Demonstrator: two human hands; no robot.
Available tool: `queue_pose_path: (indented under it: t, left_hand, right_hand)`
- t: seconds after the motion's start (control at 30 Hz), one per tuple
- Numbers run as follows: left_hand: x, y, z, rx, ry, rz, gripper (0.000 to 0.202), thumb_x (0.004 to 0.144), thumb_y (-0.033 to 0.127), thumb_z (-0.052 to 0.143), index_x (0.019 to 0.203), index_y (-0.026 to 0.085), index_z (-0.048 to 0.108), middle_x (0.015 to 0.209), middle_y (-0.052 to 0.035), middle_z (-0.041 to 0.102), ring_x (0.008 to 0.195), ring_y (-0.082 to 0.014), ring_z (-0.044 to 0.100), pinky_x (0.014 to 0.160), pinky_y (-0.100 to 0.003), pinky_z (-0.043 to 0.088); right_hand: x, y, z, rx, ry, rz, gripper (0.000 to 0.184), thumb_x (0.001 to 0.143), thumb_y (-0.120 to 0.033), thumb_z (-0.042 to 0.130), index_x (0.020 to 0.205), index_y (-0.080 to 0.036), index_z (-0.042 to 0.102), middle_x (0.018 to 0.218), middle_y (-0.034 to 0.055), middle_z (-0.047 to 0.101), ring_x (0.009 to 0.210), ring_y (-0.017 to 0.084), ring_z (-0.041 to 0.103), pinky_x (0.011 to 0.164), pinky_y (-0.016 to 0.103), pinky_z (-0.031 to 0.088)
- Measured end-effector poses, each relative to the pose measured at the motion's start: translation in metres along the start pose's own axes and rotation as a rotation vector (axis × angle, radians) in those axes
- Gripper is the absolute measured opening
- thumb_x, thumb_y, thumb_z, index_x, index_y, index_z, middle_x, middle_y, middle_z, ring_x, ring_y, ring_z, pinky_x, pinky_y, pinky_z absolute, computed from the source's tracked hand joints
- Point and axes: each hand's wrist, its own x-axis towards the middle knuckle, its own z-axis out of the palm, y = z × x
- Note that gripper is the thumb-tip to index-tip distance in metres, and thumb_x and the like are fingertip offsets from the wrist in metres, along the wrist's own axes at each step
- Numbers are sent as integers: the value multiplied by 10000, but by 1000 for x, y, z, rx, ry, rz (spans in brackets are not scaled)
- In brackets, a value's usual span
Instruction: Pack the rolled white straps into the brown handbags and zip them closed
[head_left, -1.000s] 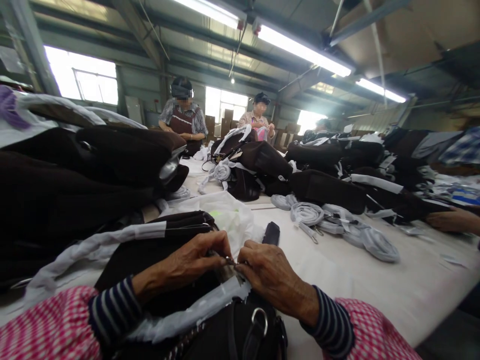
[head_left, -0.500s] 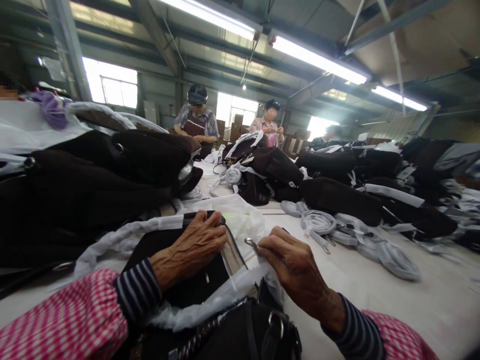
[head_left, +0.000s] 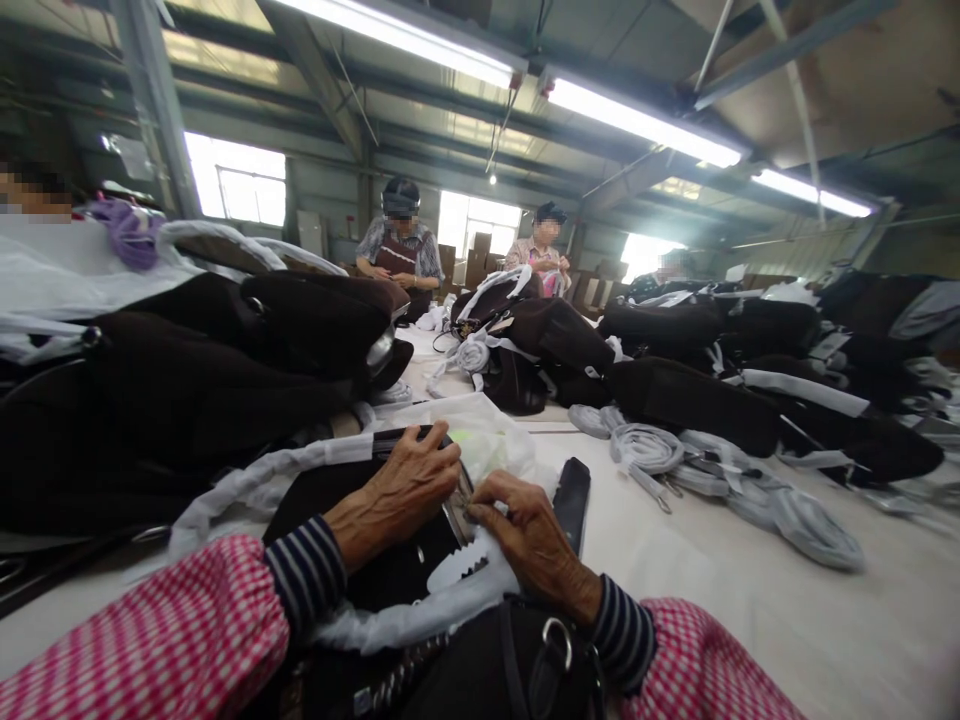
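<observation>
A black handbag [head_left: 300, 520] lies before me, its handle wrapped in white paper [head_left: 274, 460]. My left hand [head_left: 409, 480] is closed over its upper edge, beside the wrapped handle. My right hand [head_left: 529, 530] pinches at the bag's side rim, close to my left fingertips. The metal snap hook it held is now mostly hidden by the fingers. A white toothed strip [head_left: 454, 568] lies below the right hand. A black strap piece [head_left: 574, 500] sticks up behind that hand. Nearest me is a black bag part with a metal ring [head_left: 556, 640].
Heaps of black bags [head_left: 172, 370] stand at the left, with more bags [head_left: 690, 400] across the right. Coiled wrapped straps [head_left: 649, 447] lie on the white table [head_left: 675, 600]. Clear plastic [head_left: 495, 430] sits behind my hands. Co-workers [head_left: 401, 250] are at the far side.
My right hand has moved left with the snap hook to the bag's rim, near my left hand. The black strap piece and the toothed strip have come into view. My left hand keeps its grip.
</observation>
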Motion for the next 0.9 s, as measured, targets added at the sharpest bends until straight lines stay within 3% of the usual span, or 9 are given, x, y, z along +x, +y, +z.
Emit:
queue_pose_path:
  t: [0.1,0.23,0.4,0.53,0.77,0.9]
  left_hand:
    - [1,-2,3,1,1,8,109,891,81,590,843,152,659,948,-111,632,1086,-349,492,799,-465,404]
    - [2,-3,1,-14,-7,-25,129,949,194,587,840,168,651,955,-83,642,1049,-337,500,788,-471,402]
    - [4,0,1,9,-12,-9,97,930,116,574,902,163,654,973,-87,645,1102,-349,482,825,-498,406]
    - [3,-3,0,27,2,-47,114,936,111,541,907,157,641,961,-93,630,1026,-326,496,808,-469,422]
    - [5,-16,-21,-168,-168,-200,104,948,204,563,863,168,613,976,-76,639,964,-270,514,707,-364,411]
    - [4,-20,-17,-194,-130,-207,129,934,208,584,809,184,603,942,-52,647,993,-264,511,701,-355,381]
  right_hand:
    - [1,1,-1,10,27,16,128,902,-113,628,792,-178,637,812,-5,632,808,149,585,769,266,406]
    - [5,1,-4,26,58,37,130,899,-132,614,778,-173,638,789,-7,630,780,146,571,750,267,399]
    - [12,-1,-10,39,77,102,132,891,-185,621,762,-172,645,751,-13,633,727,142,548,703,271,387]
    - [20,1,-11,92,38,123,145,871,-215,632,737,-161,649,721,-11,624,717,145,539,689,276,378]
    - [34,11,-8,287,1,193,145,842,-221,632,717,-147,639,673,-20,568,668,132,491,660,265,389]
    - [33,5,-4,77,-118,131,109,843,-140,616,738,-158,636,721,-10,604,727,145,548,718,270,405]
